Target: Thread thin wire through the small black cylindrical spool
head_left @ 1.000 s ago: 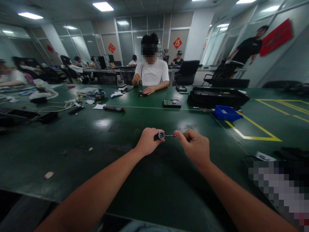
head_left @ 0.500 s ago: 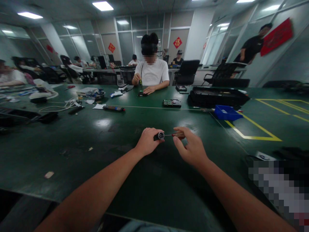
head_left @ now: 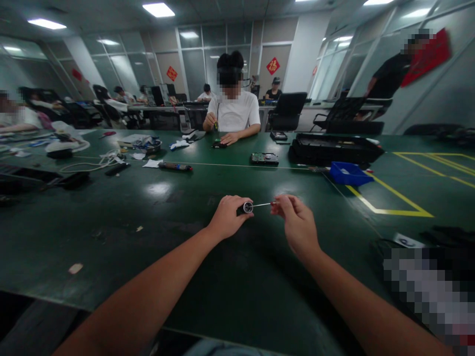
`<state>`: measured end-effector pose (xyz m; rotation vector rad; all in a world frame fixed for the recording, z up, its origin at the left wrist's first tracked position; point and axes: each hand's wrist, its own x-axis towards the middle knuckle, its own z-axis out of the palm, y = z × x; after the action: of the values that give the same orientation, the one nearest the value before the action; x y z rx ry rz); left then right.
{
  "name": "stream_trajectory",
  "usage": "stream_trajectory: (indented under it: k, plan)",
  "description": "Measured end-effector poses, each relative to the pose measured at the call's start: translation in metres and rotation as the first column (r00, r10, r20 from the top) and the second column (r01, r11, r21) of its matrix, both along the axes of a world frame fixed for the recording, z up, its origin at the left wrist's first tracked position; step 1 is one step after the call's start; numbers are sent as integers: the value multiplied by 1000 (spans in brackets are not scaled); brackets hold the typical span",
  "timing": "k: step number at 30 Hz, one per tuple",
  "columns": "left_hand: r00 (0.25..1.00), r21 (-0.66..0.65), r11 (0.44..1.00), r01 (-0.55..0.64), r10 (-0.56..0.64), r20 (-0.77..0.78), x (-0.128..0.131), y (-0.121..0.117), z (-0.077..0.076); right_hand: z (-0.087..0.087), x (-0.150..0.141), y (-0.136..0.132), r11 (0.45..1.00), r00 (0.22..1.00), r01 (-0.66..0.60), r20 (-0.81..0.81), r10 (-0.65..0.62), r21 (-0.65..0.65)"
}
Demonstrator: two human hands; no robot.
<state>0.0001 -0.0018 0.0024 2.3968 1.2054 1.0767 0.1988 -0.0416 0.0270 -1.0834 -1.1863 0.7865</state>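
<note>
Gripped in my left hand (head_left: 227, 217) is a dark cylinder (head_left: 247, 207) with a silver ring at its end, which faces me. What kind of part it is I cannot make out. My right hand (head_left: 299, 222) is closed on the handle of a screwdriver (head_left: 264, 204), whose thin metal shaft points left and reaches the ringed end of the cylinder. Most of the handle hides behind my fingers; a reddish bit shows. Both hands are held over the green table (head_left: 237, 296).
Beyond my hands lie a pen-like tool (head_left: 175, 166), a hard drive (head_left: 264, 158), a blue bin (head_left: 351, 173) and a long black tray (head_left: 336, 150). Cables (head_left: 98, 162) and loose parts are at the left. Across the table a person (head_left: 234, 109) works on a small board.
My right hand has turned and drawn back slightly to the right, so more of the screwdriver's shaft shows. The left hand holds still. A standing person at the right has turned.
</note>
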Motion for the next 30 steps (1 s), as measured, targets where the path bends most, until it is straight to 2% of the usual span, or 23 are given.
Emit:
stream_trajectory:
  k: [1, 3, 6, 8, 11, 16, 23, 30]
  plan:
    - [1000, 14, 1000, 24, -24, -8, 0, -1, 2, -2, 2, 4, 999, 994, 10, -104, -14, -41]
    - [999, 32, 999, 37, -36, -32, 1, -2, 4, -4, 7, 10, 984, 967, -51, -253, 6, -171]
    - [998, 23, 1000, 21, -20, -61, 2, -2, 4, -6, 11, 15, 980, 952, -13, -303, -49, -197]
    - [997, 8, 1000, 7, -7, -74, 2, -1, 2, -5, 10, 13, 991, 968, 53, -237, -81, -124]
    - [997, 0, 1000, -12, 12, -81, 2, 0, 0, -1, 5, 6, 997, 996, 75, -42, -75, -16]
    - [997, -3, 1000, -5, 5, -78, 2, -2, 1, 4, 1, -3, 994, 973, 79, 212, -92, 69]
    - [997, -17, 1000, 0, -1, -74, 1, -1, 0, 2, 1, -6, 986, 942, 122, 301, -150, 110]
    - [997, -23, 1000, -7, 5, -76, 1, -2, 1, 8, 1, -10, 989, 918, 96, 373, -132, 114]
